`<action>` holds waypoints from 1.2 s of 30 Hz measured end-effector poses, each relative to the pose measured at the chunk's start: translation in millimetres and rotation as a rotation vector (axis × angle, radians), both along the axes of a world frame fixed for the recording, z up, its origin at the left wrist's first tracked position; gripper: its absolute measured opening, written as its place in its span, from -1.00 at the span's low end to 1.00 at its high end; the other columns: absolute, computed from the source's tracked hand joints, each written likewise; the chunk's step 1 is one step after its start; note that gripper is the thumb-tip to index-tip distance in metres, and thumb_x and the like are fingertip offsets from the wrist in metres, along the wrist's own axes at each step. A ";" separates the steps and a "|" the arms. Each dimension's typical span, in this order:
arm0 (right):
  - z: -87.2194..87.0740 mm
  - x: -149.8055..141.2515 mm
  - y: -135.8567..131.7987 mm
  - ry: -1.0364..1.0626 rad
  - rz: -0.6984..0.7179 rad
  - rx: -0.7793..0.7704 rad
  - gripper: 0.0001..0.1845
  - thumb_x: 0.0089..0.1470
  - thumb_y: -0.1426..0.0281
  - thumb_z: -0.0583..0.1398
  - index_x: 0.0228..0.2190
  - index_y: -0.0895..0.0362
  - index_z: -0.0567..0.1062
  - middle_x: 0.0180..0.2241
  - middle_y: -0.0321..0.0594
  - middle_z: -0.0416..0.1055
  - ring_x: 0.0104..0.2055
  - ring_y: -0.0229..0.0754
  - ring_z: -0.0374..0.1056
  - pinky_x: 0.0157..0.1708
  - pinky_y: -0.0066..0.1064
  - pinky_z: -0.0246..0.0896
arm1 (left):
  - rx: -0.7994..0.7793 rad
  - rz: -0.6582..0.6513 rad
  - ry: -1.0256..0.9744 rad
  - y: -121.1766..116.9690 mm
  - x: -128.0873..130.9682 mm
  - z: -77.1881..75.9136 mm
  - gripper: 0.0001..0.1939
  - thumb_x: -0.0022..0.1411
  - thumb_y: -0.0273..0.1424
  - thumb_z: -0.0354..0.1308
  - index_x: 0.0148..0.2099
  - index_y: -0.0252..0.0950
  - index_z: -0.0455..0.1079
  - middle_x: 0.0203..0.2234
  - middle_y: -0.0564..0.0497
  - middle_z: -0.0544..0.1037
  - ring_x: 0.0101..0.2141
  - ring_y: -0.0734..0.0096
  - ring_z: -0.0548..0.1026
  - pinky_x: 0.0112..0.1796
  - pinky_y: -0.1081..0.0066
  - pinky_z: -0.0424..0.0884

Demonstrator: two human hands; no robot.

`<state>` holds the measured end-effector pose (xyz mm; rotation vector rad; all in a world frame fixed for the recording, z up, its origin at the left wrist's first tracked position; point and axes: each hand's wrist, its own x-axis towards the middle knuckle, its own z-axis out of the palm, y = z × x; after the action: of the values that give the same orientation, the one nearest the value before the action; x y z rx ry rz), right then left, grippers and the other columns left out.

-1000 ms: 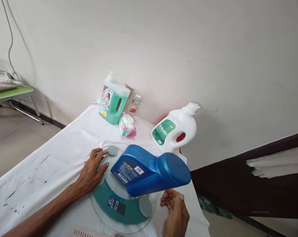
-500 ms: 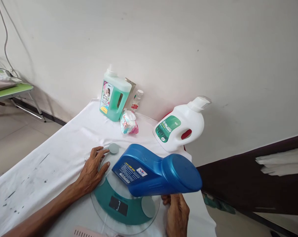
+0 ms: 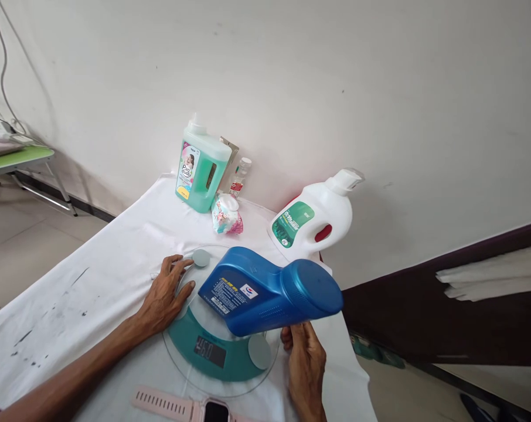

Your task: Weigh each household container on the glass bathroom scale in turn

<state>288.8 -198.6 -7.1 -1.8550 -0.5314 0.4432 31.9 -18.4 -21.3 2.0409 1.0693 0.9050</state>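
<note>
A blue plastic bottle [image 3: 257, 293] with a large round blue cap stands on a round glass kitchen scale [image 3: 181, 381], tilted in my view. The scale's dark display [image 3: 210, 351] shows digits that are hard to read exactly. My left hand [image 3: 166, 293] rests at the scale's left rim, fingers and thumb apart, a fingertip beside a grey round pad [image 3: 201, 258]. By the right rim, below the bottle's cap, is my right hand [image 3: 305, 366]. Its fingers are curled and partly hidden, so whatever they grip does not show.
A pink-strapped smartwatch [image 3: 215, 410] lies at the near edge. Behind the scale are a white detergent jug [image 3: 331, 205], a green-liquid jug [image 3: 199, 187], a wipes pack [image 3: 225, 214] and a small clear bottle [image 3: 240, 173]. A wall [image 3: 292, 76] rises behind the white-covered table [image 3: 111, 252].
The display has gone from a single mark to several digits. The view has shifted slightly, bringing more of the smartwatch in. Both hands and the bottle keep about the same places at the scale.
</note>
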 end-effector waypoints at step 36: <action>98.6 -67.5 83.3 -0.062 0.140 0.442 -0.35 -0.16 0.22 0.55 -0.01 0.12 0.61 -0.15 -0.14 0.63 -0.08 0.12 0.57 -0.03 -0.01 0.53 | -0.046 -0.025 -0.043 -3.2 2.5 -3.7 -0.59 0.48 -0.28 0.04 0.31 -0.18 0.32 0.25 -0.22 0.28 0.05 0.07 0.57 0.06 -0.06 0.56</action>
<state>221.4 -115.2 91.5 -1.4155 -0.7405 0.3290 34.4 -21.6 -25.0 1.9840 1.0308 0.8993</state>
